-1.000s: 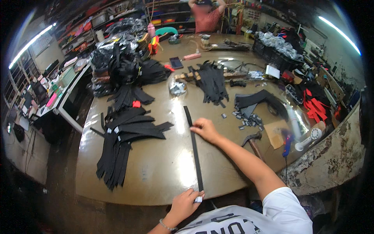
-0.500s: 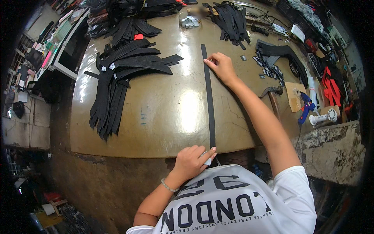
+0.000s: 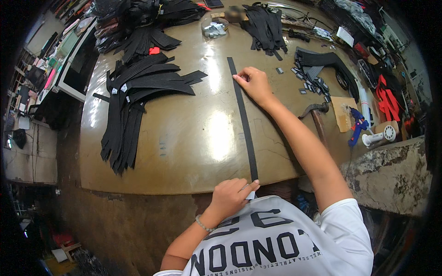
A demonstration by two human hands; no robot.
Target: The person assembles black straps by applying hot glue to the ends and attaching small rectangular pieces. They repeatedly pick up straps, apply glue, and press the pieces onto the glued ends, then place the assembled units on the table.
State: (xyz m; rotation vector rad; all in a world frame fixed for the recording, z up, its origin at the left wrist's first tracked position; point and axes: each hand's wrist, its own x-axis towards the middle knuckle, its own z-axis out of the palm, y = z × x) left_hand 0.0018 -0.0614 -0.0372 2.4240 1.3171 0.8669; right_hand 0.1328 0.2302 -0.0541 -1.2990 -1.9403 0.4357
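Observation:
A long, flat black strap [image 3: 242, 112] runs from the table's near edge toward its far side. My right hand [image 3: 254, 85] pinches the strap's left edge a little short of its far end, thumb and fingertips together. At the table edge, close to my shirt, my left hand [image 3: 231, 198] is closed on the near end of the same strap, the thumb lying along it. A small white piece [image 3: 251, 195] shows under that thumb; what it is I cannot make out. To the left, a fanned pile of black straps [image 3: 149, 83] lies on the table [image 3: 184, 152].
More black straps [image 3: 266, 28] lie at the back beside a clear container [image 3: 215, 28]. On the right are small dark metal-edged pieces [image 3: 315, 83], a hammer [image 3: 318, 120], cardboard [image 3: 343, 112], a blue glue gun [image 3: 357, 126] and a white spool [image 3: 382, 135].
The whole view has shifted slightly, and the strap now appears more slanted. Both hands keep their grip on it at about the same places.

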